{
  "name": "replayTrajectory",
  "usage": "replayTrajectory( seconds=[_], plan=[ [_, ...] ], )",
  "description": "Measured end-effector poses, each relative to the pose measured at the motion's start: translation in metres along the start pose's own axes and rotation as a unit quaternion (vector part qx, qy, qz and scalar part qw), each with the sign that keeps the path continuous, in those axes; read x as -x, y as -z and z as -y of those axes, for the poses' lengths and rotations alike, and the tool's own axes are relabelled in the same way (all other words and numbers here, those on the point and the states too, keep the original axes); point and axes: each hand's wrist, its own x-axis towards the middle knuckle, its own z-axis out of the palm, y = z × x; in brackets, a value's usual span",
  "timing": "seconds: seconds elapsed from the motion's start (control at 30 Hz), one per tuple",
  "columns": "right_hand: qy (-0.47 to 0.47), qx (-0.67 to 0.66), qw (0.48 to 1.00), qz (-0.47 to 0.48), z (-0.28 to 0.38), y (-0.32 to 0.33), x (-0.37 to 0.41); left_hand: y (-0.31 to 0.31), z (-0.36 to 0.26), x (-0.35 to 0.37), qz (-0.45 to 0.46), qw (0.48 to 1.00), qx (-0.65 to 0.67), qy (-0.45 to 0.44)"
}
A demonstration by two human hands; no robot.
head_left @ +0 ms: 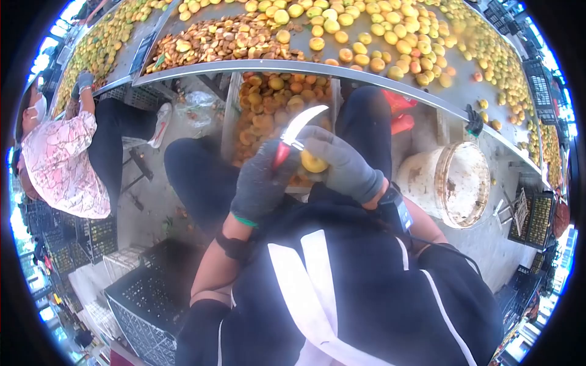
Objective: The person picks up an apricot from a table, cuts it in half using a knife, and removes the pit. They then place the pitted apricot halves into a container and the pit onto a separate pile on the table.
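Observation:
My left hand (264,178), in a dark grey glove, is closed around the red handle of a curved knife (305,124), its bright blade pointing up and to the right. A yellow apricot (314,161) is held in the fingers of my gloved right hand (349,166). Both hands are close together above my lap, and the knife's handle end lies right beside the fruit. Beyond them, between my knees, a crate (231,116) holds many orange apricot pieces.
A metal-edged table (360,76) carries loose apricots (415,36) and a heap of brown pits (226,41). To the right stands a stained white bucket (448,183). At left are a black crate (152,299) and a seated person (67,161) in a pink patterned top.

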Motion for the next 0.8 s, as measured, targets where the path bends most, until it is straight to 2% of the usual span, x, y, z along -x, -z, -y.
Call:
replayTrajectory(
  seconds=[0.03,0.1,0.2,0.23,0.27,0.33,0.4,0.43,0.47,0.5,0.53,0.6,0.7,0.77,0.8],
  plan=[
    [0.008,0.060,0.997,-0.045,-0.002,-0.002,-0.001,0.000,-0.001,0.001,0.019,0.999,-0.048,-0.008],
    [0.005,0.036,0.997,-0.075,-0.004,-0.004,-0.002,0.003,-0.004,0.001,0.041,0.996,-0.083,0.015],
    [0.036,0.017,0.998,-0.049,-0.010,0.010,-0.009,0.003,-0.006,0.001,0.086,0.995,-0.013,0.037],
    [0.035,0.016,0.998,-0.049,-0.015,0.014,-0.010,0.002,-0.007,0.002,0.102,0.990,0.050,0.083],
    [0.056,0.024,0.995,-0.077,-0.019,0.015,-0.012,0.001,-0.007,0.003,0.116,0.978,0.112,0.129],
    [0.077,0.030,0.991,-0.105,-0.022,0.012,-0.011,0.002,-0.006,0.003,0.115,0.980,0.106,0.120],
    [0.149,0.154,0.963,-0.165,-0.026,0.004,-0.006,0.000,-0.007,0.004,0.114,0.982,0.100,0.114],
    [0.148,0.154,0.963,-0.165,-0.030,0.001,-0.008,-0.002,-0.009,0.003,0.111,0.989,0.048,0.083],
    [0.234,0.213,0.934,-0.166,-0.033,-0.002,-0.010,-0.003,-0.011,0.003,0.106,0.993,-0.006,0.051],
    [0.316,0.270,0.894,-0.165,-0.035,-0.004,-0.011,-0.004,-0.010,0.004,0.106,0.993,-0.006,0.052],
    [0.316,0.270,0.895,-0.165,-0.035,-0.004,-0.009,-0.005,-0.007,0.006,0.101,0.993,-0.033,0.049],
    [0.209,0.036,0.963,-0.165,-0.032,-0.006,-0.006,-0.006,-0.005,0.009,0.096,0.992,-0.061,0.048],
    [0.216,0.031,0.961,-0.167,-0.036,-0.006,-0.006,-0.010,-0.007,0.012,0.061,0.991,-0.118,0.025],
    [0.220,0.030,0.960,-0.172,-0.035,-0.011,-0.003,-0.012,-0.007,0.011,0.016,0.984,-0.173,-0.034],
    [0.225,0.030,0.957,-0.179,-0.035,-0.013,-0.002,-0.012,-0.009,0.011,0.016,0.984,-0.173,-0.035]
  ],
)
